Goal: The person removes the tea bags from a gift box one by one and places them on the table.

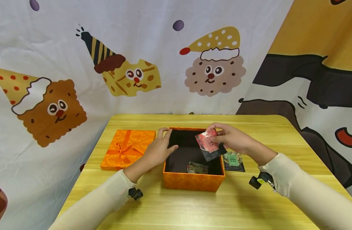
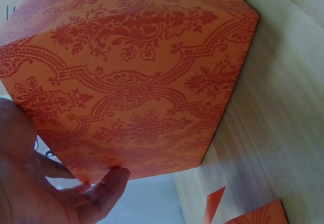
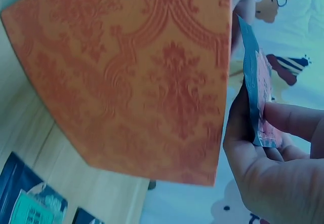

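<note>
An orange patterned gift box (image 1: 190, 182) with a dark interior stands uncovered on the table. My left hand (image 1: 157, 150) holds the box's left side near the far corner, thumb over the rim and fingers against the outer wall (image 2: 136, 92). Above the right part of the opening, my right hand (image 1: 233, 139) pinches a red-and-black packet (image 1: 208, 145) between thumb and fingers. In the right wrist view that packet (image 3: 250, 77) is seen edge-on beside the box wall. Another packet (image 1: 197, 168), dark and patterned, lies inside the box near the front wall.
The orange lid (image 1: 141, 135) with its ribbon bow lies left of the box. Right of the box, a black packet with a green label (image 1: 233, 161) lies on the table (image 1: 170, 210); part of another dark packet (image 3: 87, 217) shows beside it. A cartoon-printed cloth (image 1: 170, 64) hangs behind.
</note>
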`<state>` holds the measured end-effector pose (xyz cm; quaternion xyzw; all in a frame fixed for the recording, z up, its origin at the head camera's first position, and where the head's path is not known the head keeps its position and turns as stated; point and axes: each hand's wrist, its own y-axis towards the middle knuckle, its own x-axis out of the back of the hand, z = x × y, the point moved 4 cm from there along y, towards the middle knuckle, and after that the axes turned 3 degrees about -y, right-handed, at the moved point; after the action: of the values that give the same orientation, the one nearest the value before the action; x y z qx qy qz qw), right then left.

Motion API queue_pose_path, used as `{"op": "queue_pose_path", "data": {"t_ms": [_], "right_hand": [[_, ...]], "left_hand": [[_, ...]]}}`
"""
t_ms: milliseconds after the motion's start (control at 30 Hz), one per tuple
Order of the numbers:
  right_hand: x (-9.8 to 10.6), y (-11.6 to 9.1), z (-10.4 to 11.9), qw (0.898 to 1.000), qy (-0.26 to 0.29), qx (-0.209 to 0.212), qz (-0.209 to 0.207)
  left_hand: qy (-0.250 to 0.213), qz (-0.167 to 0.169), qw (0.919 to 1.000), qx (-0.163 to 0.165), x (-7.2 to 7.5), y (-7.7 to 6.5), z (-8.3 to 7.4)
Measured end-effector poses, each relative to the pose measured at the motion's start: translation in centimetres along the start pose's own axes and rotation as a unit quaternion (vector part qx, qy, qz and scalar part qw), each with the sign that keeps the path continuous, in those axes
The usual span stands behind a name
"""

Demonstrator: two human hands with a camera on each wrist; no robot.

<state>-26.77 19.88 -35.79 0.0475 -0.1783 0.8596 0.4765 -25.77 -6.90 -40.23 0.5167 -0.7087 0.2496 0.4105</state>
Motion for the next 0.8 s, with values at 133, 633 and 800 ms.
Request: {"op": "queue_pose_path", "data": {"t_ms": [133, 633, 800], "right_hand": [[1.1, -0.9, -0.2, 1.000, 0.017, -0.002, -0.009], [6.5, -4.5, -3.2, 0.997, 0.043, -0.012, -0.062], [7.7, -5.4, -5.5, 0.995, 0.047, -0.041, -0.083]], "left_hand": [[0.002, 0.001, 1.0000, 0.000, 0.1, 0.0, 0.0], [0.003, 0.002, 1.0000, 0.008, 0.1, 0.0, 0.0], [0.003, 0.003, 0.9999, 0.009, 0.0, 0.0, 0.1]]}}
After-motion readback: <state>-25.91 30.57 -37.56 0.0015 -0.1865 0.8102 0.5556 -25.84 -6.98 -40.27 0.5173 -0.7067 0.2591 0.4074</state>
